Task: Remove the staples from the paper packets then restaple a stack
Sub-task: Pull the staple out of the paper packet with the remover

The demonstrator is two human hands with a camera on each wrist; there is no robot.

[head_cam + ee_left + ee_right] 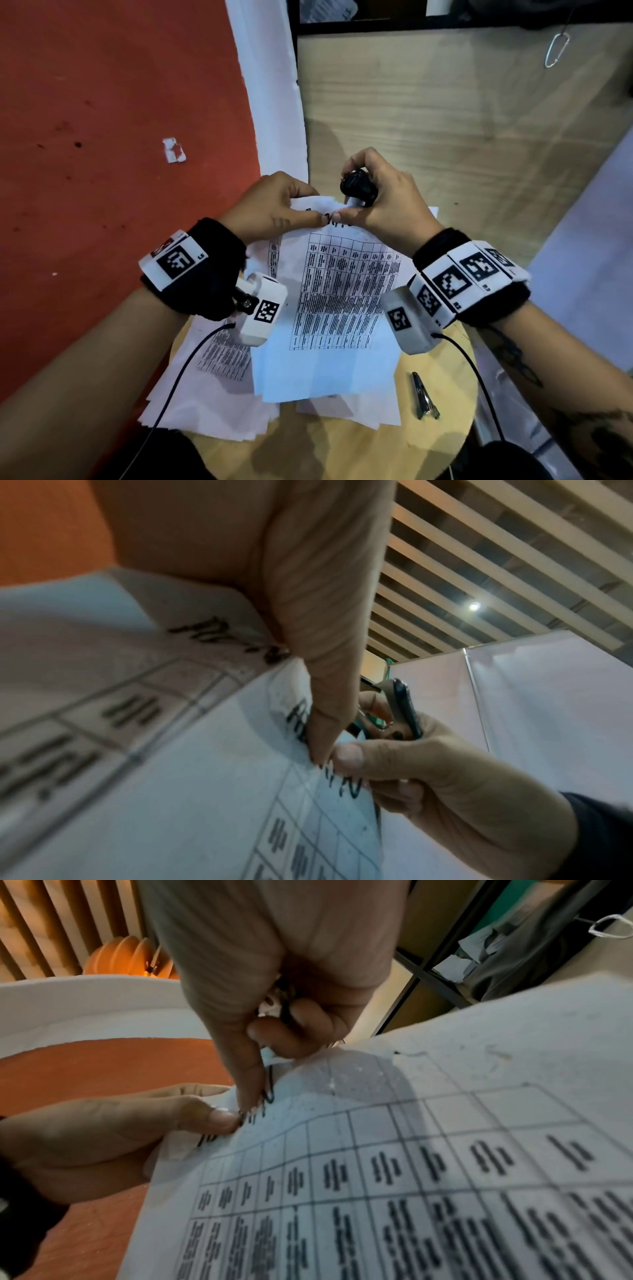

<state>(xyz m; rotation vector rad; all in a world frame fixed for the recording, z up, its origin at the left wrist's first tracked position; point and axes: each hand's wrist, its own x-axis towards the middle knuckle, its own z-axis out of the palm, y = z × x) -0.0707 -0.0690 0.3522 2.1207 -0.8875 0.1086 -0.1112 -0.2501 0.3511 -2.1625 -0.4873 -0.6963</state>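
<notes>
A paper packet [342,291] printed with a table is lifted at its top edge over the round table. My left hand [294,209] pinches the top left corner, with the thumb [325,696] on the front of the sheet. My right hand [387,202] grips a black staple remover [356,186] just above that edge. Its thumb [246,1074] presses the packet [411,1137] tip to tip with the left thumb [219,1118]. The remover [404,710] shows behind the packet [205,777] in the left wrist view. I see no staple.
Loose printed sheets [212,387] lie spread on the round wooden table [342,452]. A small metal tool [424,399] rests at its right side. A paper scrap [174,150] lies on the red floor. A wooden panel [445,120] with a carabiner [556,48] stands behind.
</notes>
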